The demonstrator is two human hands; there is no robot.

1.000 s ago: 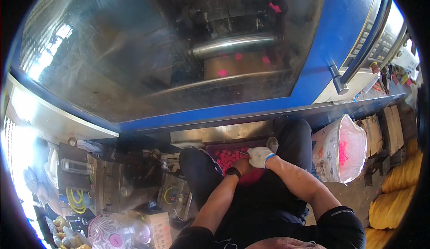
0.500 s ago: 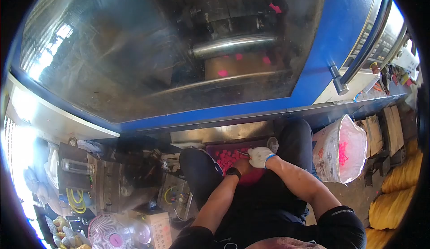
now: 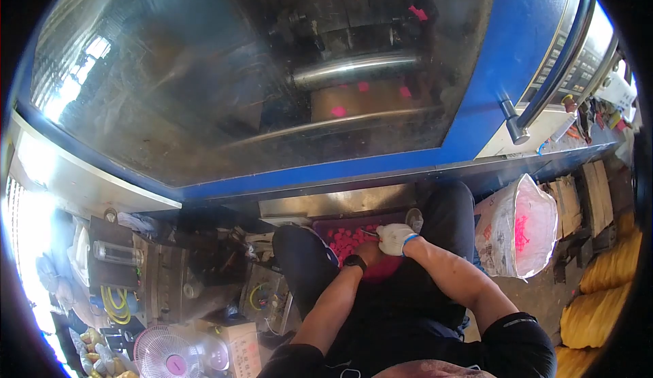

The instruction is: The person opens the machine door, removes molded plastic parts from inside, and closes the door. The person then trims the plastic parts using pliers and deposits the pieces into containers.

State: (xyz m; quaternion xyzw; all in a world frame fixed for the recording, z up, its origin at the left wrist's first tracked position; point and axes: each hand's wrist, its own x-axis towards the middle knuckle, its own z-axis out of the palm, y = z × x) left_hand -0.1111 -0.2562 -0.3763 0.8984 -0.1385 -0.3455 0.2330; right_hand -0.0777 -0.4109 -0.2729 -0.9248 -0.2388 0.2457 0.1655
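Note:
Between my knees, a purple tub holds many small bright pink plastic pieces. My right hand, in a white work glove, is closed over the tub. A thin metal tool sticks out of its left side; its exact kind is too small to tell. My left hand, bare and with a dark watch at the wrist, is curled just beside the glove, low over the pink pieces. Its fingertips and anything in them are hidden.
Ahead stands a blue machine with a large window and a door handle. To my right is a white sack with pink scraps inside; yellow bundles lie beyond. A fan and a cardboard box are at lower left.

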